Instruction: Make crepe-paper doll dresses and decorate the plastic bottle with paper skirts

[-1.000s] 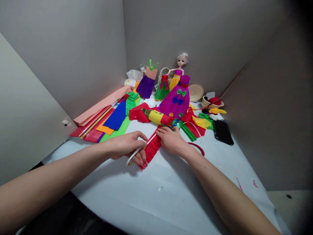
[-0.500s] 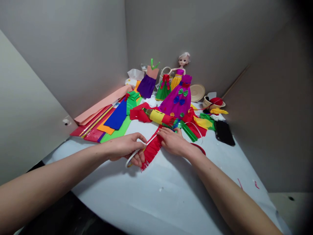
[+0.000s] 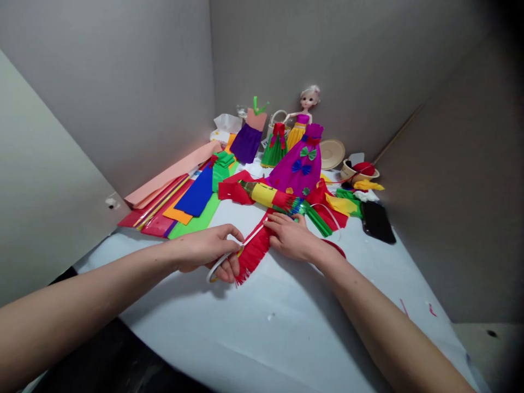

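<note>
Straight ahead of you, a doll (image 3: 302, 121) in a pink and yellow dress stands by the grey wall (image 3: 327, 65), and a purple paper gown (image 3: 295, 169) with green and blue bows lies just in front of it. To its left are a green paper dress (image 3: 274, 150) and a purple paper dress (image 3: 247, 143) with a peach top, with a tissue box (image 3: 223, 128) behind them. Toward the left wall you have overlapping paper sheets: peach (image 3: 170, 177), blue (image 3: 196, 191), orange (image 3: 176, 215) and bright green (image 3: 200, 218). On your right sit a tan plate (image 3: 332, 154), a bowl (image 3: 352, 172) holding something red, and a black pouch (image 3: 377, 222) — a wooden stick (image 3: 397, 134) leans against the wall behind them.
</note>
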`<state>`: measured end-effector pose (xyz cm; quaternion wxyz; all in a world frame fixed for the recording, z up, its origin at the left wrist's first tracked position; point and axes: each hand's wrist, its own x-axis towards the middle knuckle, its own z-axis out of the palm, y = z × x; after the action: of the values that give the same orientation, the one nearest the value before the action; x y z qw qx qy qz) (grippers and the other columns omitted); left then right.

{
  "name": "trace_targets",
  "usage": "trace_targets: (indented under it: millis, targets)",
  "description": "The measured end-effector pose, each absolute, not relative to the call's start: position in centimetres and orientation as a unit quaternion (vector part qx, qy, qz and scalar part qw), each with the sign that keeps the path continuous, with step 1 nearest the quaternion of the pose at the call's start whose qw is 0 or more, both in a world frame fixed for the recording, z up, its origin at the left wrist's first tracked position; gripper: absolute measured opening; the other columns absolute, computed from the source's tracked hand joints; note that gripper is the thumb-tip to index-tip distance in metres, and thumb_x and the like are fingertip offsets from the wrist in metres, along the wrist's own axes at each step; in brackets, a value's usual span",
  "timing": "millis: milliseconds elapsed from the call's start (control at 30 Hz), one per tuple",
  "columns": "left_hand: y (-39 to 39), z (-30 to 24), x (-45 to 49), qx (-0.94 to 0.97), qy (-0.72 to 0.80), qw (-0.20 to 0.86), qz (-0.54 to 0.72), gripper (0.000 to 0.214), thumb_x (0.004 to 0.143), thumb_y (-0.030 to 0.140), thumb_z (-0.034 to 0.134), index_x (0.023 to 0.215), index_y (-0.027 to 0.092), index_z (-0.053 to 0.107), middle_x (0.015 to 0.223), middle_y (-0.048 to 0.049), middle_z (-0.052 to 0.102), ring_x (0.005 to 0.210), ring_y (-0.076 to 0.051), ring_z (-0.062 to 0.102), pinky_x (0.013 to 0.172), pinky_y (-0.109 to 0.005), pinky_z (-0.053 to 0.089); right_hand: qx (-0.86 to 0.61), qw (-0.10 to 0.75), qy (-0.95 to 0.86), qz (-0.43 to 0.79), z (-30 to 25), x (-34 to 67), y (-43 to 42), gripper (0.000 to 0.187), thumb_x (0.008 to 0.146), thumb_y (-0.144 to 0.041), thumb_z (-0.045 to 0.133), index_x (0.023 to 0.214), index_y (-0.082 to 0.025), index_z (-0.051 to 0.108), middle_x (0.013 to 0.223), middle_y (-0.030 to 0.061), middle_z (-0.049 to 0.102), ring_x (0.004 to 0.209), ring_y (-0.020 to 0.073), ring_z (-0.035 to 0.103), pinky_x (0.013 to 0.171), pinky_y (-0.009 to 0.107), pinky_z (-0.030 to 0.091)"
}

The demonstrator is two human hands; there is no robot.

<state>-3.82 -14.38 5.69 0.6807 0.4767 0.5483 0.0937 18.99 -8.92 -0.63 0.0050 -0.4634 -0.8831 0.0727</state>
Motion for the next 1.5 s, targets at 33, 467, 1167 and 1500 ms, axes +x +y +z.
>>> trace_targets:
  millis: [33, 467, 1167, 1500]
  targets:
    - [-14.4, 5.8, -3.8, 0.477, 0.548, 0.681, 0.095, 0.025, 0.090, 0.021, 0.047, 0.115, 0.018, 0.041, 0.060, -0.0015, 0.068, 0.050, -0.015, 0.065, 0.052, -0.022, 0.046, -0.464, 0.007, -0.882, 0.074, -0.6, 19.0, -9.0, 0.046, 0.088, -0.026, 0.039, 0.129, -0.021, 0.059, 0.147, 0.0130, 0.050, 0.136, 0.0295, 0.043, 0.104, 0.061, 0.023]
    - [-14.2, 5.4, -4.0, 0.479, 0.542, 0.684, 0.095, 0.026, 0.089, 0.019, 0.046, 0.115, 0.017, 0.042, 0.063, -0.0026, 0.069, 0.052, -0.015, 0.065, 0.050, -0.022, 0.044, -0.455, 0.069, -0.887, 0.031, 0.0, 18.4, -10.9, 0.042, 0.093, -0.026, 0.040, 0.129, -0.018, 0.059, 0.143, 0.0118, 0.054, 0.130, 0.0280, 0.044, 0.104, 0.051, 0.026]
    - [-14.6, 5.6, -4.6, 0.490, 0.544, 0.676, 0.082, 0.022, 0.092, 0.027, 0.047, 0.112, 0.019, 0.042, 0.064, -0.0013, 0.069, 0.055, -0.016, 0.067, 0.058, -0.026, 0.049, -0.445, 0.031, -0.891, 0.080, -0.3, 17.5, -12.5, 0.051, 0.091, -0.037, 0.045, 0.136, -0.017, 0.055, 0.148, 0.0140, 0.049, 0.139, 0.0305, 0.038, 0.111, 0.060, 0.017]
    - [-15.1, 6.0, -5.5, 0.481, 0.553, 0.676, 0.074, 0.036, 0.085, 0.031, 0.056, 0.116, 0.020, 0.040, 0.067, -0.0013, 0.070, 0.059, -0.018, 0.069, 0.057, -0.026, 0.049, -0.439, -0.001, -0.894, 0.091, -0.5, 17.8, -12.5, 0.064, 0.090, -0.050, 0.047, 0.145, -0.018, 0.046, 0.155, 0.0155, 0.039, 0.144, 0.0332, 0.031, 0.114, 0.061, 0.012]
